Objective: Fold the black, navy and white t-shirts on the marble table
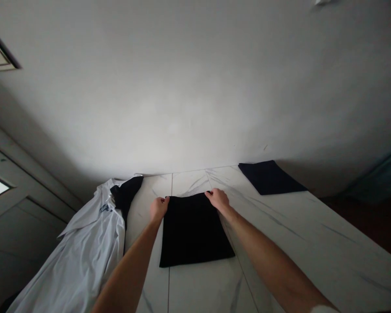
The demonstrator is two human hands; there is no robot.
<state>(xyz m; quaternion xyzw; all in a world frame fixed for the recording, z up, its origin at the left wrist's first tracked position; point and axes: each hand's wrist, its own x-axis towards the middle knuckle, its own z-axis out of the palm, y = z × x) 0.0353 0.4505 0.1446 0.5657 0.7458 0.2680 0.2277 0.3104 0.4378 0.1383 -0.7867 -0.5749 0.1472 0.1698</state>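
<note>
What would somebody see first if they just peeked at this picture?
Probably the black folded cloth in the middle of the marbled white tabletop, with the left hand and right hand pinching its two far corners. Next, the big rumpled white cloth spilling along the left side. Then a dark blue folded piece lying by the wall, further right.

A plain black cloth [195, 232], folded into a flat, nearly square shape, is lying on the marbled surface, its far edge slightly bowed between its corners.
</note>
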